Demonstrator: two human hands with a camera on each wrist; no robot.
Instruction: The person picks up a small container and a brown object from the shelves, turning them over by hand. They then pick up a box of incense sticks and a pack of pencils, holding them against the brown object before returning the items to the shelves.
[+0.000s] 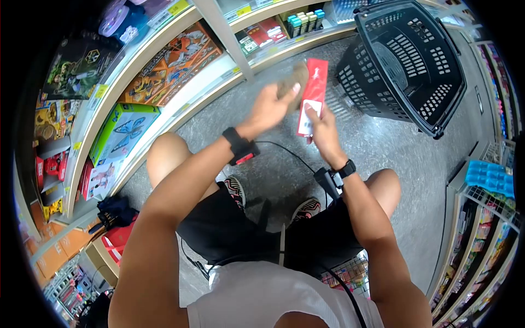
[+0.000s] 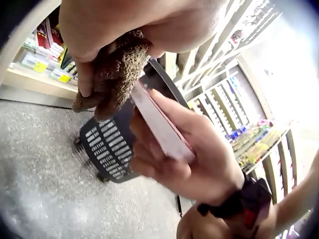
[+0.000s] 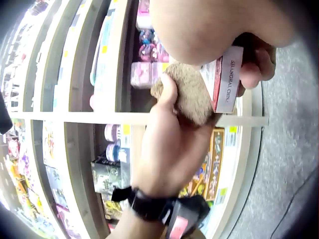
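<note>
My left hand [image 1: 268, 112] grips a brown, rough-textured cloth [image 1: 296, 82], thumb over its near side. In the left wrist view the cloth [image 2: 122, 74] looks bunched and fuzzy, with folds hanging below the fingers. My right hand [image 1: 326, 131] holds a slim red box [image 1: 317, 76] upright by its lower end, thumb across a white panel. The cloth lies against the left edge of the box in the head view. "Shanghai" is printed on a white side of the box [image 3: 229, 79] in the right wrist view.
A dark plastic basket [image 1: 377, 95] stands on the grey floor [image 1: 421, 158] at the right front. Shelves [image 1: 188, 117] with boxed toys curve along the left, among them a butterfly box [image 1: 128, 131]. More racks [image 1: 470, 246] line the right side. A thin cable [image 1: 287, 150] runs between the wrists.
</note>
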